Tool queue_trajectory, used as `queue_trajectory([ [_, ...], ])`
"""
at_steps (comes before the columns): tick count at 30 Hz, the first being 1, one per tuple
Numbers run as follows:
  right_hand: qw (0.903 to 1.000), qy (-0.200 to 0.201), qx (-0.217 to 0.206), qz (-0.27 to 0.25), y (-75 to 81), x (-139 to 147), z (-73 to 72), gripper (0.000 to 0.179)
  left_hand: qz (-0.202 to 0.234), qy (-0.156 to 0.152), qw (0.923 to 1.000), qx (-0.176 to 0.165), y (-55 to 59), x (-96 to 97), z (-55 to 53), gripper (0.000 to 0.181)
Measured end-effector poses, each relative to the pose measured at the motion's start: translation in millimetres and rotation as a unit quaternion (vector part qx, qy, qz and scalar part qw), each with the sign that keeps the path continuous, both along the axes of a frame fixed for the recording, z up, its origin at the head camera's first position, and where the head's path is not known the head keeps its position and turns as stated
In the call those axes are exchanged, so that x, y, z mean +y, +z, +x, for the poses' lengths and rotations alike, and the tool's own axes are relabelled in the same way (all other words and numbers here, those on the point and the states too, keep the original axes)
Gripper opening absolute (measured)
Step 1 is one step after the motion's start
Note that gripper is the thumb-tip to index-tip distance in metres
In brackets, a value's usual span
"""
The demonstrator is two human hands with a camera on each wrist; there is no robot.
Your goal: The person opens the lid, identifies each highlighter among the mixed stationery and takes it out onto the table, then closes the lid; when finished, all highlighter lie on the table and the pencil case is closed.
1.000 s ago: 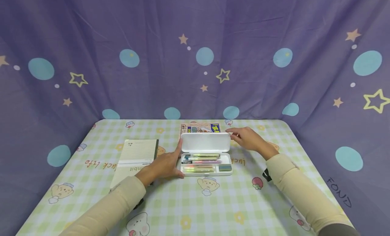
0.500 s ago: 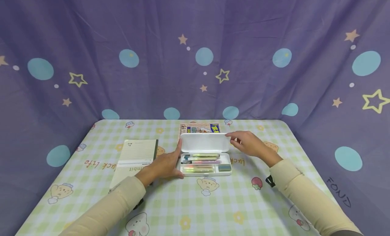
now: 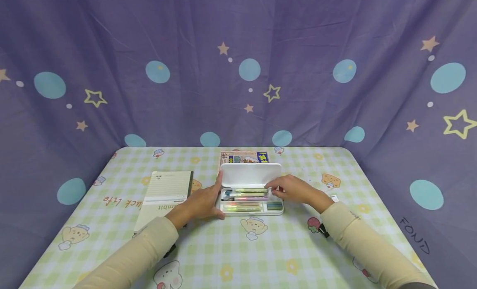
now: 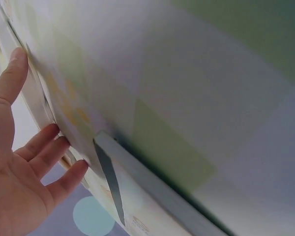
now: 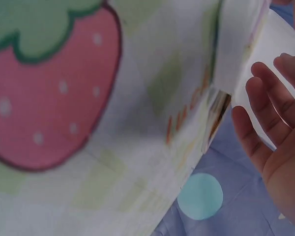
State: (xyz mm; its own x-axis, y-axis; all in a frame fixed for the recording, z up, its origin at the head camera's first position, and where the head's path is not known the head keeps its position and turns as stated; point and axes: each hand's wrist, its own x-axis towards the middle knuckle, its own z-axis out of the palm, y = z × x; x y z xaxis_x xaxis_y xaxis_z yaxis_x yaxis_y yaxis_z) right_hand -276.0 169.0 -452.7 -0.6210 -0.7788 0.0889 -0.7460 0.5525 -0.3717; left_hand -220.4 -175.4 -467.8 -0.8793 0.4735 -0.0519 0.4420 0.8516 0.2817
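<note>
Toward the left edge of the green-and-white checked tablecloth [image 3: 201, 256], orange lettering [image 3: 121, 202] reads "luck life" beside a cream lined paper notebook [image 3: 167, 183]; "FOND" marks the purple fabric curtain [image 3: 298, 36] beyond the right edge. Midway between those edges, an open, smooth white round-cornered pencil case [image 3: 249, 175] holds slim pens [image 3: 246, 194], a colourful printed book [image 3: 244, 157] behind it. The left hand [image 3: 203, 201], fingers spread, touches the case's left side; the right hand [image 3: 294, 189], fingers loosely bent and apart, is over its right end, gripping nothing visible.
</note>
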Motion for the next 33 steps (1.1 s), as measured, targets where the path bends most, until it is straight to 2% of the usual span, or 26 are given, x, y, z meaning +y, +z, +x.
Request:
queue_trajectory([
  [5,0.9994,0.027,0.012,0.017,-10.0,-5.6,0.4,0.027,0.000,0.002,1.0000,0.002,0.1,-0.1,0.0,0.150],
  [9,0.9990,0.035,0.001,0.028,-11.8,-10.2,1.1,0.028,0.004,0.007,1.0000,0.000,0.6,0.2,0.5,0.150],
  [15,0.9983,0.034,-0.021,0.041,-11.3,-14.8,3.3,0.026,0.010,0.007,0.9999,-0.002,0.6,0.9,1.0,0.150],
  [23,0.9984,0.038,-0.008,0.041,-17.4,-14.7,0.8,0.026,0.012,0.006,0.9999,0.002,-2.0,-0.8,0.3,0.151],
  [33,0.9987,0.031,0.007,0.040,-15.7,-15.8,2.6,0.025,0.001,-0.010,0.9997,0.021,-4.6,-2.4,-0.7,0.149],
])
